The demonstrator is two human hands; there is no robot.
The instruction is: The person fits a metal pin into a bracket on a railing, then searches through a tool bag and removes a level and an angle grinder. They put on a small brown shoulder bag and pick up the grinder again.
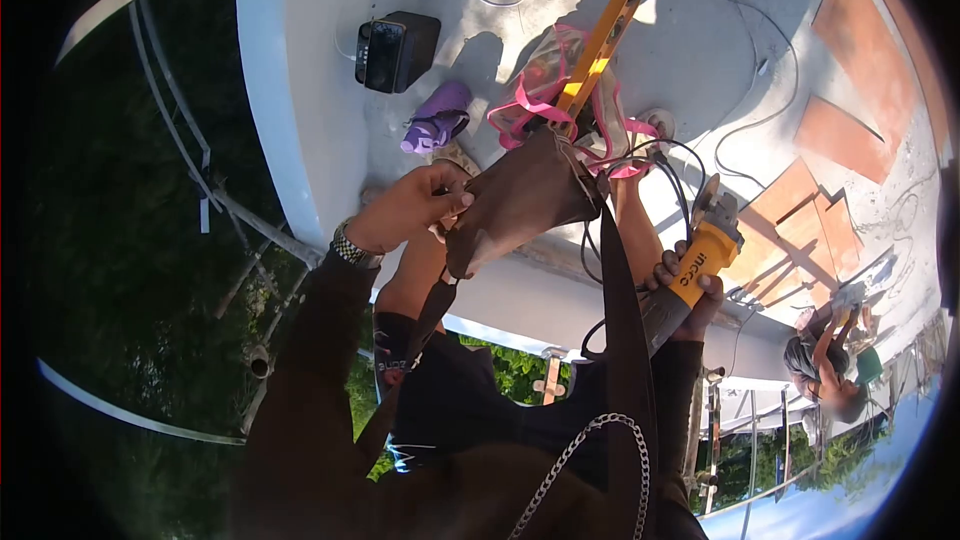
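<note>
My left hand (415, 208), with a watch on the wrist, pinches the edge of a brown shoulder bag (525, 195) hanging in front of me by its dark strap (628, 340). The bag's inside is hidden. My right hand (690, 285) is wrapped round the body of a yellow and black angle grinder (705, 258). Its disc (705, 195) points away from me, and its black cable loops beside the bag. Just beyond the bag lies a clear bag with pink trim (540, 90), with a yellow spirit level (600, 55) sticking out of it.
A black speaker (398, 50) and a purple bottle (438, 118) stand on the concrete floor. Orange-brown sheets (790, 220) lie to the right, with cables (790, 90) across the floor. Another person (825, 365) crouches at far right. A drop with trees and metal rails (265, 230) borders the left.
</note>
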